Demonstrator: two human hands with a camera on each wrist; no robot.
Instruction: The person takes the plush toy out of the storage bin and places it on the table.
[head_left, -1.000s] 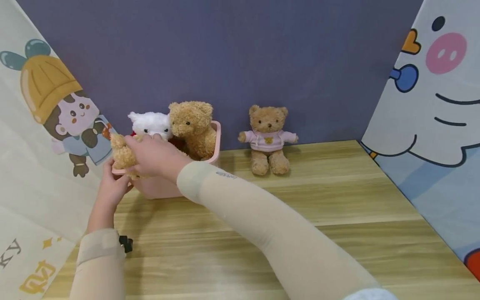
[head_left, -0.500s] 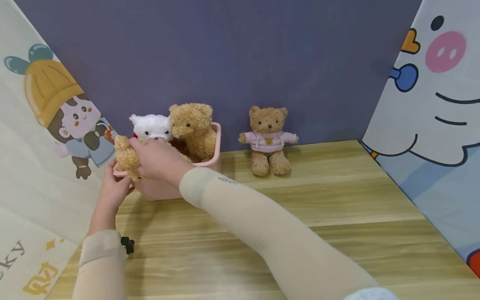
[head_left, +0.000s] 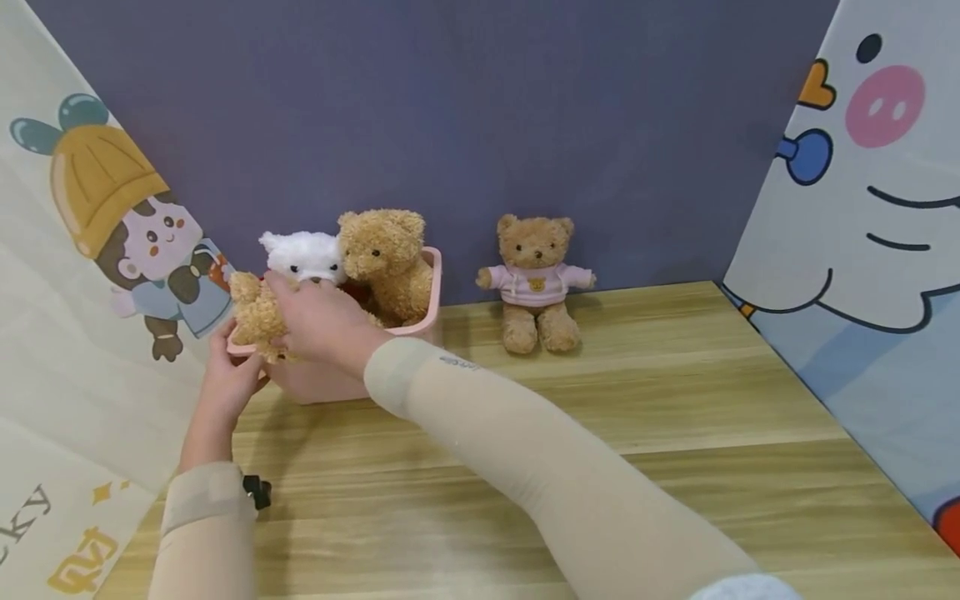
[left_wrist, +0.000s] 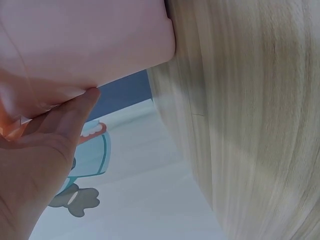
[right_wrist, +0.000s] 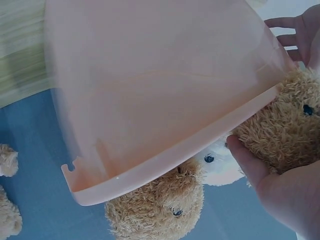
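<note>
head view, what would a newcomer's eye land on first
Probably the hoodie bear, sitting alone on the table to the right of the bin. Next, the pink bin itself, with a white toy and a brown bear showing above its rim, and the right grip holding another bear at its left end. The cartoon figure in a yellow hat on the left panel may draw the eye too.

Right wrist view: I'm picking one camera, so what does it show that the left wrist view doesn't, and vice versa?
Only right wrist: the right hand holding a curly tan plush bear, a second tan plush bear, a white plush animal, more tan plush at left.
Only left wrist: a cartoon print in teal and brown.
Both: pink plastic bin, left hand, pale wood tabletop, blue backdrop.
</note>
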